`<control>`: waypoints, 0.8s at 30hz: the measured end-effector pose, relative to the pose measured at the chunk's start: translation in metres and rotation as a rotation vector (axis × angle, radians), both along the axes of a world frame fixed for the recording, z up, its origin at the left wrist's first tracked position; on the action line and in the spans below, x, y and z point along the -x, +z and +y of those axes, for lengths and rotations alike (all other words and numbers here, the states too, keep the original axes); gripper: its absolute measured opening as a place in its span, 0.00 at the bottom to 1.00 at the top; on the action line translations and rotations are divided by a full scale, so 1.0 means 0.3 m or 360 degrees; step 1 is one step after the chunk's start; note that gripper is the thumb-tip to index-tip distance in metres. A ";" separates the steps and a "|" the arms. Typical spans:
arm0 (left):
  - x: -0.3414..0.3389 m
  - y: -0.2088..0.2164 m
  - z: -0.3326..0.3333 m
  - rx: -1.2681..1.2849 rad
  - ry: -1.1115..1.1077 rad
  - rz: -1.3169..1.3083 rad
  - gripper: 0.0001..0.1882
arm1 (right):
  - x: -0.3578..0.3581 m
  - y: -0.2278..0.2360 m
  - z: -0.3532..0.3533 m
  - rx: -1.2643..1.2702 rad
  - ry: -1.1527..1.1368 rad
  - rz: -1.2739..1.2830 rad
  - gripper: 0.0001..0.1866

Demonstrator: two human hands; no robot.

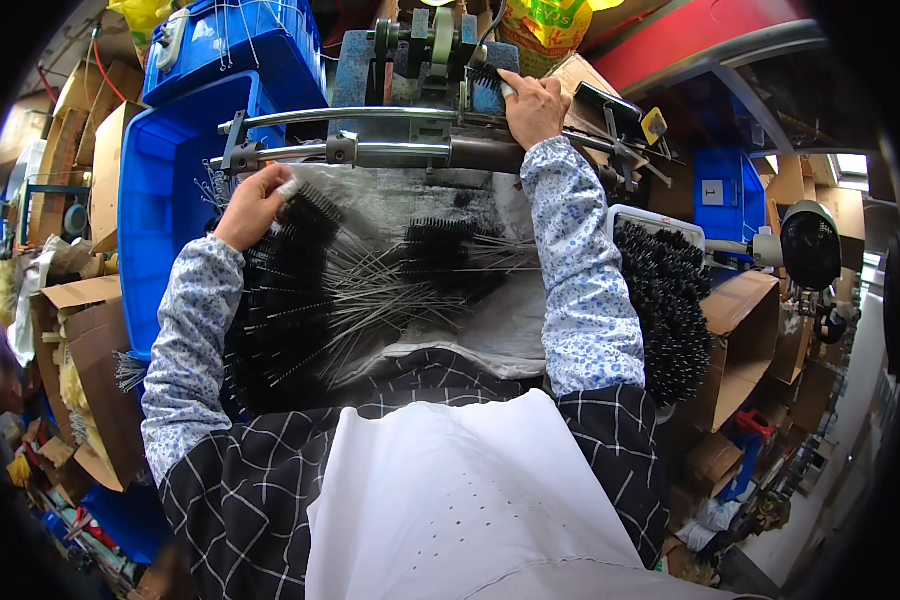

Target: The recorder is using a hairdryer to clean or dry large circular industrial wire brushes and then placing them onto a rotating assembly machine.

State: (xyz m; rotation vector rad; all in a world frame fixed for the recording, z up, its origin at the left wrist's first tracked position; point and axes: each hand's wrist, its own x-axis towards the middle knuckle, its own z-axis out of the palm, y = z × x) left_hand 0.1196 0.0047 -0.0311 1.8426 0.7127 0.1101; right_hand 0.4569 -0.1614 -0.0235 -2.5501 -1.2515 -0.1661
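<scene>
My right hand [537, 108] is closed at the machine's right side, its fingertips pinched on a small black-bristled brush [485, 76]. White wrapping covers a fingertip. My left hand [257, 207] is closed at the left end of the machine's metal rods [385, 152], right above black bristles; what its fingers hold is hidden. Below the rods lies a pile of wire-stemmed brushes [288, 290], bristle ends to the left and bare wire stems [400, 288] fanning to the right. Another clump of black brush heads [438, 245] rests across the stems.
The blue-grey machine [355, 75] with a wheel [441, 42] stands ahead. Blue plastic bins [150, 215] are at the left. A white tray [656, 222] with a heap of black brushes [660, 310] is at the right, near a cardboard box [742, 330] and a dark round lamp-like head [810, 245].
</scene>
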 end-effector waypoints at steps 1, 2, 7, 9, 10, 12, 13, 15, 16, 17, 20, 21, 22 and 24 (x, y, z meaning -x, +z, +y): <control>-0.004 0.016 -0.008 -0.0094 0.0095 -0.0133 0.06 | -0.015 -0.011 0.007 0.0006 0.0054 -0.0079 0.16; -0.002 0.026 0.000 -0.0039 0.0183 -0.0051 0.05 | -0.033 -0.024 0.012 0.0014 0.0107 -0.0158 0.18; 0.073 0.025 0.098 -0.0492 0.0553 0.0073 0.08 | -0.073 -0.078 0.030 -0.0004 0.0206 -0.0247 0.20; 0.126 0.029 0.119 -0.0387 0.0583 -0.0253 0.07 | -0.042 -0.058 -0.002 -0.0009 0.0051 -0.0408 0.22; 0.113 0.082 0.096 -0.0438 0.0672 -0.0354 0.07 | -0.036 -0.031 -0.033 0.0156 -0.0150 -0.0266 0.25; 0.120 0.154 0.123 -0.0203 0.0804 -0.0686 0.08 | -0.045 -0.037 -0.079 0.0043 -0.0260 -0.0127 0.25; 0.120 0.188 0.138 -0.0193 0.0852 -0.0816 0.08 | -0.052 -0.048 -0.089 -0.0053 -0.0246 0.0015 0.24; 0.149 0.240 0.180 -0.0198 0.0955 -0.0958 0.09 | -0.054 -0.065 -0.078 -0.0189 -0.0170 0.0045 0.22; 0.165 0.282 0.193 -0.0202 0.0999 -0.0997 0.11 | -0.046 -0.067 -0.069 -0.0200 -0.0163 0.0064 0.22; 0.189 0.298 0.228 -0.0095 0.1060 -0.1161 0.12 | -0.038 -0.068 -0.060 -0.0211 -0.0156 0.0082 0.21; 0.268 0.408 0.225 -0.1374 0.1105 -0.0740 0.15 | 0.004 -0.074 -0.012 -0.0242 -0.0084 0.0108 0.21; 0.296 0.422 0.221 -0.2298 0.0830 -0.0228 0.18 | 0.012 -0.074 -0.005 -0.0248 -0.0084 0.0091 0.21; 0.317 0.436 0.220 -0.2301 0.0835 -0.0222 0.18 | 0.020 -0.074 -0.001 -0.0234 -0.0092 0.0077 0.20; 0.345 0.463 0.218 -0.2433 0.0814 -0.0119 0.20 | 0.034 -0.075 0.015 -0.0241 -0.0098 0.0052 0.20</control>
